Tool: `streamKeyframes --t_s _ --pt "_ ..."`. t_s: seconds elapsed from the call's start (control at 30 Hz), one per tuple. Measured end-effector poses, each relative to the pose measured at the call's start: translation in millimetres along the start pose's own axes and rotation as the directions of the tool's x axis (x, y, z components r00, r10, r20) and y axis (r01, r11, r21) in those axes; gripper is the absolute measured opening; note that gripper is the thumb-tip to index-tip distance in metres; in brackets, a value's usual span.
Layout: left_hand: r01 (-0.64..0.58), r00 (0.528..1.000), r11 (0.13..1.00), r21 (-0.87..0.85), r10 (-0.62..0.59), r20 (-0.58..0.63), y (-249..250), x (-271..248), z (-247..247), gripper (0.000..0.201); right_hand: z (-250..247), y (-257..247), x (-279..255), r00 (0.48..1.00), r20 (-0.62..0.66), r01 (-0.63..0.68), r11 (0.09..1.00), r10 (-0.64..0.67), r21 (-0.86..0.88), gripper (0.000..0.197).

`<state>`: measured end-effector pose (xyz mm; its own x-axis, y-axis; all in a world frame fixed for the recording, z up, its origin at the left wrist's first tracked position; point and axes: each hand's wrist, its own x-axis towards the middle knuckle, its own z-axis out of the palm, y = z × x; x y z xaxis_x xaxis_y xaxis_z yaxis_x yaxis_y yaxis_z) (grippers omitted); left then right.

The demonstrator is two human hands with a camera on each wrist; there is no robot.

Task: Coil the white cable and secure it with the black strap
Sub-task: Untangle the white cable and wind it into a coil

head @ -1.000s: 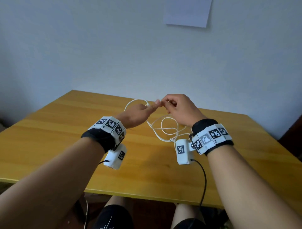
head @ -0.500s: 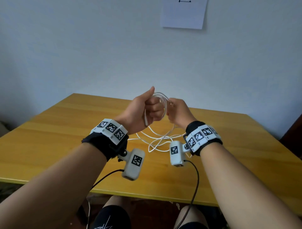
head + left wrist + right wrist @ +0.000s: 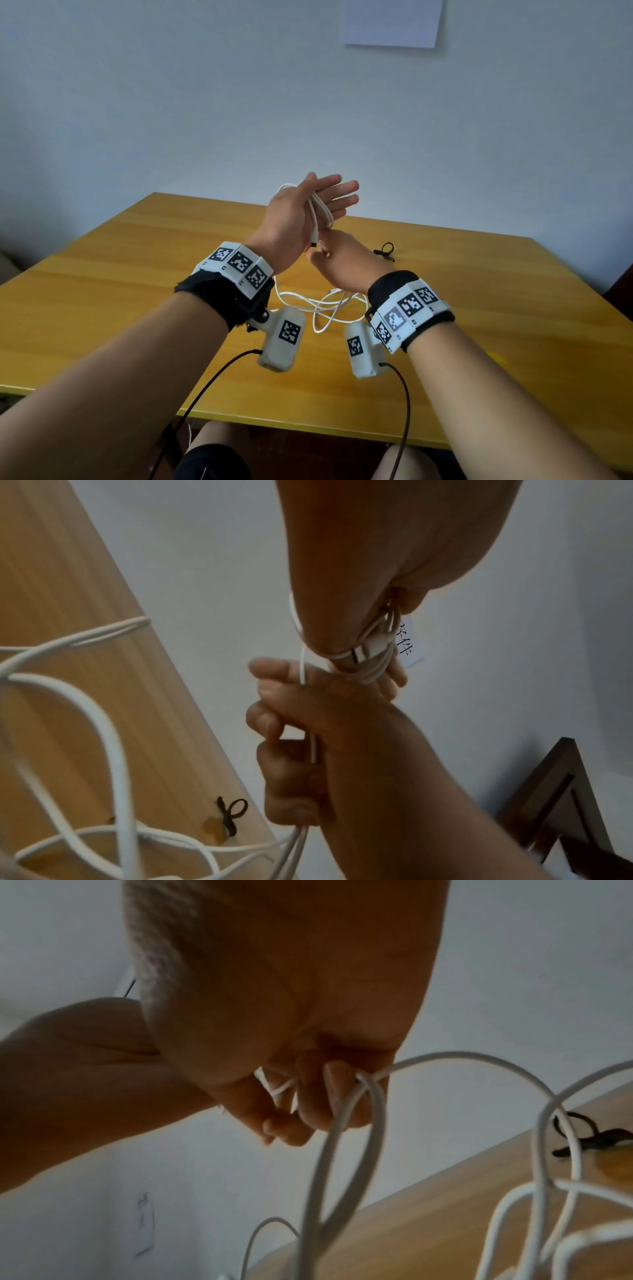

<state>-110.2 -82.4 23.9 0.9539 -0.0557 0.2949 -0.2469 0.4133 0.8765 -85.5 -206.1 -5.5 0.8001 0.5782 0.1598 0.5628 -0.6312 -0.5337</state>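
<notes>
My left hand (image 3: 323, 192) is raised above the table, fingers straight and thumb up. Turns of the white cable (image 3: 320, 214) run round it and down the palm, and a connector (image 3: 368, 647) lies at the heel of the palm. Just below, my right hand (image 3: 318, 253) has its fingers (image 3: 270, 723) curled round the cable strand that leads down from the left palm. The rest of the cable lies in loose loops (image 3: 329, 305) on the table between my wrists. The black strap (image 3: 387, 251) lies looped on the table to the right of my right hand, untouched.
The yellow wooden table (image 3: 137, 274) stands against a pale wall with a sheet of paper (image 3: 390, 20) stuck on it. Dark wooden furniture (image 3: 555, 791) stands off the table's right side. Black camera leads hang from both wrists over the front edge.
My left hand has opened from a fist into straight fingers and risen. My right hand has dropped from beside it to below its palm, still holding the cable.
</notes>
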Motion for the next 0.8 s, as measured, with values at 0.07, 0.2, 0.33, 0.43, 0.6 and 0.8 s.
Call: streamKeyframes --t_s 0.07,0.2,0.33,0.43,0.6,0.8 --pt "-0.052 0.998 0.994 0.095 0.055 -0.029 -5 3 -2 0.045 -1 -4 1 1.0 -0.008 0.013 1.0 -0.013 0.004 0.028" --pt "-0.081 0.991 0.865 0.496 0.121 -0.049 -9 10 -14 0.044 -4 -3 3 1.0 -0.017 0.008 0.997 -0.007 0.075 0.016" --pt "-0.078 0.99 0.521 0.85 0.139 0.006 -12 13 -25 0.05 -10 0 7 1.0 -0.025 -0.002 0.999 0.003 0.054 0.012" --pt "-0.147 0.984 0.247 0.958 0.134 0.117 -18 16 -35 0.043 -17 0 7 0.999 -0.047 -0.02 1.0 0.02 -0.011 0.015" --pt "-0.146 0.985 -0.005 0.989 -0.094 0.145 -12 14 -33 0.029 -27 4 7 0.995 -0.081 -0.059 0.99 0.049 -0.127 0.011" --pt "-0.001 0.99 0.039 0.999 -0.138 0.006 -8 11 -32 0.059 -43 26 9 0.971 -0.179 -0.186 0.972 0.159 -0.142 0.018"
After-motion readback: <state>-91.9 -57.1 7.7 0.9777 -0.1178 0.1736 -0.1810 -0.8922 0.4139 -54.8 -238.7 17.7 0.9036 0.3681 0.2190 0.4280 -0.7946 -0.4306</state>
